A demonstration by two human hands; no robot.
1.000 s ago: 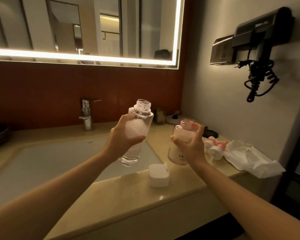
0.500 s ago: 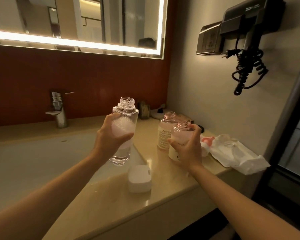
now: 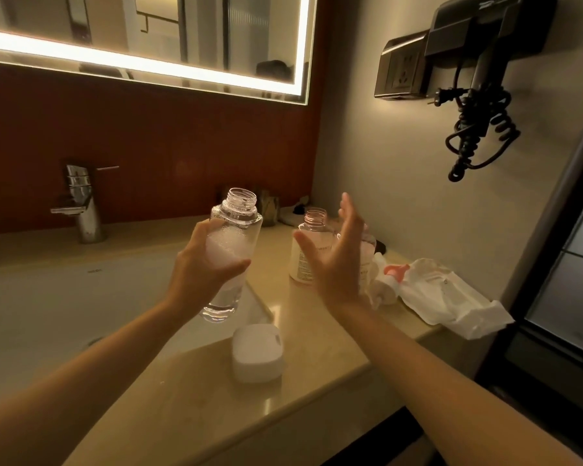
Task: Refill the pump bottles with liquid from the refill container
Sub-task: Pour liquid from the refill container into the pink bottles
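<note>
While the left hand [image 3: 206, 274] grips the clear uncapped plastic refill bottle [image 3: 233, 243] upright, likely against spills, the right hand [image 3: 334, 260] hovers open-fingered before the pink-tinted pump bottles [image 3: 312, 227] standing at its three o'clock.

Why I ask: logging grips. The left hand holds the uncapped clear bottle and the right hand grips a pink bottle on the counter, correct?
Not quite. In the head view the right hand grips nothing; it is open, in front of the pink bottle on the counter. The left hand does hold the uncapped clear bottle.
</note>
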